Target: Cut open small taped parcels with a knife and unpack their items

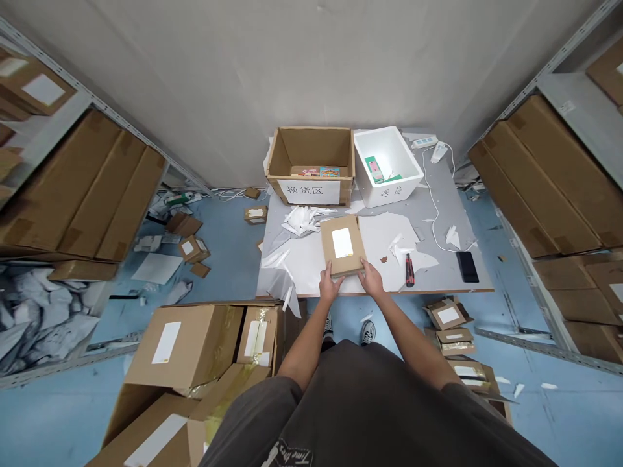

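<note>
A small cardboard box (pixel 349 261) with a white label on its top lies on the table (pixel 311 282) in front of me. My left hand (pixel 330 283) grips its near left corner, and my right hand (pixel 370 279) grips its near right corner; both have thumbs on top and fingers partly hidden. To the right of it rests a red and black tool, probably a utility knife (pixel 409 270). Crumpled white paper (pixel 302 220) lies beyond the box on the left, and torn paper scraps (pixel 400 248) are on the right.
A cardboard carton (pixel 311 188) and a white foam bin (pixel 392 193) stand at the table's back, small packages inside. A phone (pixel 467 266) and a power strip (pixel 424 142) with a cable are at the right. Large cartons (pixel 185 344) crowd my left; boxes (pixel 450 316) lie on the right floor.
</note>
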`<state>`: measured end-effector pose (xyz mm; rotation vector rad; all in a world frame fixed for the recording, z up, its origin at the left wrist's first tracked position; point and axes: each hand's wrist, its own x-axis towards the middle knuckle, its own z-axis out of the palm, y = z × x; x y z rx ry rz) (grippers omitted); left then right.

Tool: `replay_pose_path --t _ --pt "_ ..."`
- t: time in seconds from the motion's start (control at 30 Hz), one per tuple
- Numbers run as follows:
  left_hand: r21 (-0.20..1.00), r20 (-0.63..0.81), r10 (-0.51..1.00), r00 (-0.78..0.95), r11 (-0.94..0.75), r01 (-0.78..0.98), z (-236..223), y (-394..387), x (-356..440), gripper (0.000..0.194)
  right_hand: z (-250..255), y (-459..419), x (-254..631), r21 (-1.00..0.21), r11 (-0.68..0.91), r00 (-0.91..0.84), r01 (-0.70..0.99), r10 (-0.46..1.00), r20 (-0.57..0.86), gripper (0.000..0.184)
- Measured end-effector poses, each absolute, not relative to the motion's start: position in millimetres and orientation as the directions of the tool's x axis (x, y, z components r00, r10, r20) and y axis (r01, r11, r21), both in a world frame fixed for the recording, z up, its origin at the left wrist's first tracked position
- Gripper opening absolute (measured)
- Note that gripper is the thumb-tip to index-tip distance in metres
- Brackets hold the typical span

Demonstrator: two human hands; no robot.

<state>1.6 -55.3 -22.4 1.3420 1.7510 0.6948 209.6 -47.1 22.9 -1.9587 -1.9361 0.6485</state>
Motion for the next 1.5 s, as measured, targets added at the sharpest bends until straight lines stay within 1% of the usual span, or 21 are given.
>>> replay_pose_path --t 0.07,0.13,0.2,0.27,0.33,0.4,0.47,0.53,0.57,0.63,0.7,0.77,0.8,0.87,0.93,1.03,1.13,1.23,1.37,1.43,1.5 --pt "0.892 -0.280 0.953 -0.118 0.303 0.334 -25 -56 3 0.111 40 -47 201 -0.455 0.070 -0.084 0.888 0.996 -0.010 0.056" --pt "0.937 -0.316 0.943 -0.105 0.328 0.122 -27 -57 6 0.123 59 -47 191 -0.386 0.174 -0.171 0.906 0.984 0.042 0.055" --pt "0.932 -0.362 0.930 -0.071 0.360 -0.041 -29 -58 9 0.126 75 -48 181 -0.338 0.238 -0.238 0.911 0.970 0.044 0.058" --pt "0.915 -0.398 0.916 -0.055 0.391 -0.102 -32 -58 10 0.121 83 -50 173 -0.321 0.265 -0.274 0.909 0.961 0.016 0.060" --pt "0.907 -0.421 0.905 -0.064 0.418 -0.055 -36 -56 8 0.111 80 -56 168 -0.343 0.278 -0.304 0.897 0.952 -0.024 0.063" --pt "0.889 -0.448 0.892 -0.061 0.451 0.081 -41 -53 1 0.099 68 -64 168 -0.409 0.295 -0.344 0.863 0.938 -0.049 0.066" --pt "0.856 -0.474 0.880 -0.036 0.470 0.215 -46 -51 -8 0.088 54 -72 171 -0.502 0.327 -0.396 0.801 0.917 -0.035 0.069" --pt "0.837 -0.475 0.879 -0.043 0.467 0.287 -48 -52 -17 0.087 42 -78 177 -0.574 0.351 -0.416 0.740 0.909 0.020 0.069" --pt "0.836 -0.457 0.887 -0.064 0.454 0.309 -47 -53 -21 0.090 37 -78 180 -0.590 0.346 -0.395 0.729 0.917 0.050 0.068" --pt "0.845 -0.373 0.921 -0.108 0.386 0.371 -41 -57 -27 0.103 31 -76 189 -0.587 0.290 -0.297 0.756 0.951 0.087 0.068" --pt "0.845 -0.234 0.968 -0.090 0.248 0.473 -31 -61 -29 0.110 26 -69 198 -0.560 0.182 -0.172 0.809 0.983 0.070 0.074" --pt "0.816 -0.115 0.993 0.010 0.089 0.571 -20 -61 -25 0.105 22 -61 206 -0.544 0.069 -0.087 0.836 0.996 -0.008 0.080" --pt "0.791 -0.086 0.994 0.065 0.029 0.611 -15 -60 -21 0.100 19 -57 209 -0.547 0.024 -0.065 0.837 0.996 -0.057 0.080" --pt "0.743 -0.100 0.987 0.126 -0.010 0.669 -8 -56 -12 0.093 12 -53 211 -0.580 -0.025 -0.065 0.814 0.989 -0.134 0.075" --pt "0.708 -0.151 0.983 0.108 0.031 0.706 -6 -51 -4 0.088 5 -51 211 -0.626 -0.026 -0.088 0.779 0.985 -0.151 0.068" --pt "0.687 -0.187 0.980 0.063 0.084 0.722 -9 -46 -3 0.083 -3 -51 206 -0.660 0.001 -0.091 0.751 0.990 -0.103 0.065" --pt "0.709 -0.163 0.984 0.066 0.070 0.701 -14 -45 -10 0.080 -6 -53 200 -0.641 0.008 -0.062 0.767 0.996 -0.061 0.061" --pt "0.763 -0.109 0.991 0.073 0.036 0.646 -20 -44 -16 0.080 -2 -58 194 -0.602 0.026 -0.035 0.798 0.999 -0.003 0.054" --pt "0.859 -0.038 0.998 0.055 0.005 0.512 -29 -46 -14 0.083 19 -68 185 -0.551 0.123 -0.042 0.825 0.987 0.156 0.046" --pt "0.897 -0.059 0.998 -0.004 0.055 0.439 -35 -50 -10 0.086 34 -70 177 -0.533 0.186 -0.088 0.826 0.975 0.204 0.048" --pt "0.910 -0.147 0.987 -0.058 0.158 0.382 -42 -56 -8 0.086 45 -69 166 -0.528 0.247 -0.169 0.813 0.967 0.192 0.053"
